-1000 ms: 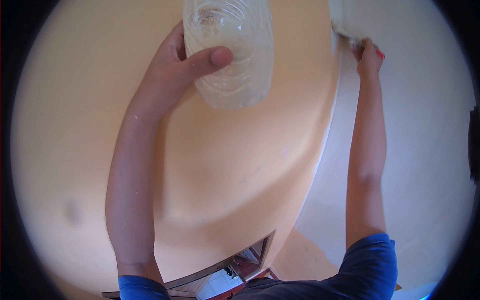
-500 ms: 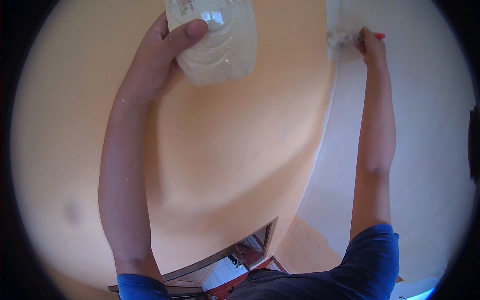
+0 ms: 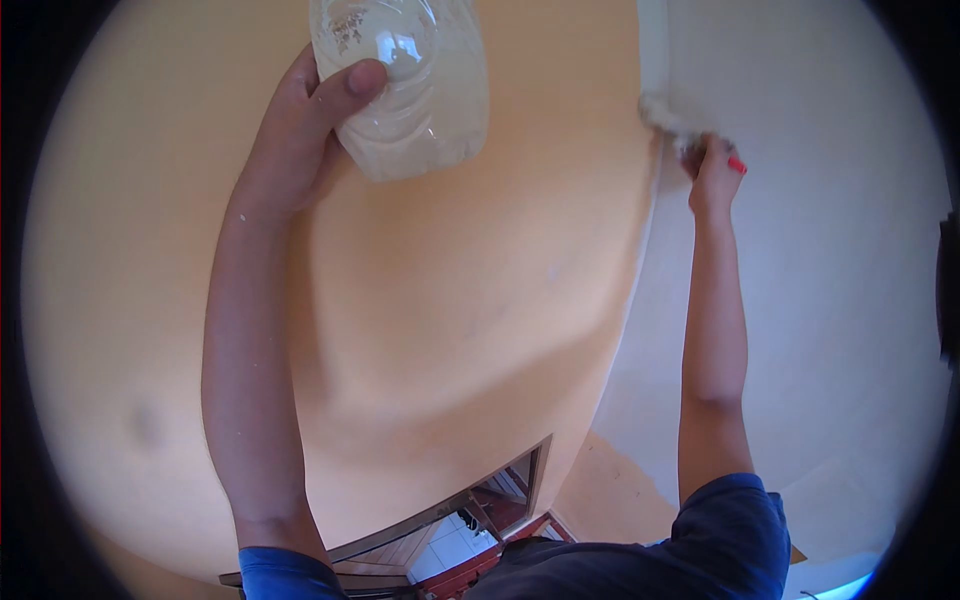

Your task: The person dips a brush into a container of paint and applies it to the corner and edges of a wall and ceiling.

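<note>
A cloudy plastic container [image 3: 425, 110], cut off by the top edge of the view, is gripped by my left hand [image 3: 310, 125], with the thumb across its side. At the upper right, my right hand [image 3: 713, 175] is closed round a paintbrush [image 3: 665, 118] with a red handle end. The whitish bristles touch the corner where the orange wall [image 3: 480, 270] meets the whitish wall [image 3: 820, 260]. A pale painted strip [image 3: 653, 45] runs along that corner above the brush.
Low in the view is a doorway frame [image 3: 540, 470], with white tiles [image 3: 450, 548] and a red floor edge seen through it. A bare orange patch [image 3: 612, 485] shows low on the whitish wall. Dark-blue sleeves cover my upper arms.
My right hand and the brush have moved down along the corner and slightly left. My left hand and the container have shifted a little left and down.
</note>
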`<state>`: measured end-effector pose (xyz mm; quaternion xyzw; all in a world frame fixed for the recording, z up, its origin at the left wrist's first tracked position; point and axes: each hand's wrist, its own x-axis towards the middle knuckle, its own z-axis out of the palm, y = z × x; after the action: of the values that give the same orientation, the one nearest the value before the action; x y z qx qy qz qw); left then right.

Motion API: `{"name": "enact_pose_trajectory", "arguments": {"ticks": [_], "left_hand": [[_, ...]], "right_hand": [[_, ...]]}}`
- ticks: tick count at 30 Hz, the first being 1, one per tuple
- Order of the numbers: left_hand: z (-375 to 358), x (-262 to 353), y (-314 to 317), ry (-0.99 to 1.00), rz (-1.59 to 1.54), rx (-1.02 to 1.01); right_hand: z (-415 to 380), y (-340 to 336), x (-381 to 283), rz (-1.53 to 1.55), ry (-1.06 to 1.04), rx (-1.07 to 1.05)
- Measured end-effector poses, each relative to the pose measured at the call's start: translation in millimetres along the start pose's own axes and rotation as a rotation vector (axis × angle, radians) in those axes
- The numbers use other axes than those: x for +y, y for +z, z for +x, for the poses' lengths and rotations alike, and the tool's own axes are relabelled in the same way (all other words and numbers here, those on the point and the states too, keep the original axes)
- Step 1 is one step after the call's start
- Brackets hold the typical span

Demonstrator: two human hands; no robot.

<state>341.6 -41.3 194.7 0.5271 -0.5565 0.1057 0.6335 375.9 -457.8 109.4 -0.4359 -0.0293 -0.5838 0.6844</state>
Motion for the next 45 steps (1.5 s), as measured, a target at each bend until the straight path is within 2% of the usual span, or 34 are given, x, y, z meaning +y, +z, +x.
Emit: {"name": "enact_pose_trajectory", "arguments": {"ticks": [2,4,7,10,12,16,20,22,26,31,35,38,43,45], "left_hand": [[1,1,0,-0.007,-0.012,-0.022],[2,3,0,-0.001,-0.015,-0.038],[-1,2,-3,0.006,0.005,-0.016],[-2,2,-4,-0.016,-0.007,-0.007],[-4,2,-8,-0.017,-0.007,0.000],[-3,-1,-8,-0.023,0.014,0.021],[-3,-2,-9,-0.031,-0.022,0.005],[-3,-1,-10,-0.024,-0.010,0.019],[0,6,7,0.010,-0.009,0.001],[0,6,8,0.013,-0.027,-0.021],[-2,6,6,-0.026,-0.004,-0.021],[-2,4,-1,-0.026,-0.013,-0.021],[-2,2,-3,-0.028,-0.001,0.003],[-1,3,-5,-0.029,-0.017,-0.038]], "right_hand": [[-30,-30,-5,-0.079,0.026,0.007],[-47,-48,-16,-0.213,0.166,0.014],[-26,-48,-26,-0.277,0.212,-0.051],[30,-9,-19,-0.253,0.098,-0.145],[48,42,-44,-0.302,0.075,-0.091],[94,84,-85,0.071,-0.008,-0.066],[92,80,-78,0.303,-0.140,-0.086],[71,59,-36,0.085,-0.138,-0.057],[-3,-15,5,0.013,0.002,-0.028],[-59,-82,-5,-0.298,0.247,-0.017],[-28,-59,-8,-0.304,0.223,-0.082],[20,0,-15,-0.363,0.113,-0.068],[76,50,-71,-0.080,0.065,-0.045],[80,57,-85,0.268,-0.012,-0.086]]}}
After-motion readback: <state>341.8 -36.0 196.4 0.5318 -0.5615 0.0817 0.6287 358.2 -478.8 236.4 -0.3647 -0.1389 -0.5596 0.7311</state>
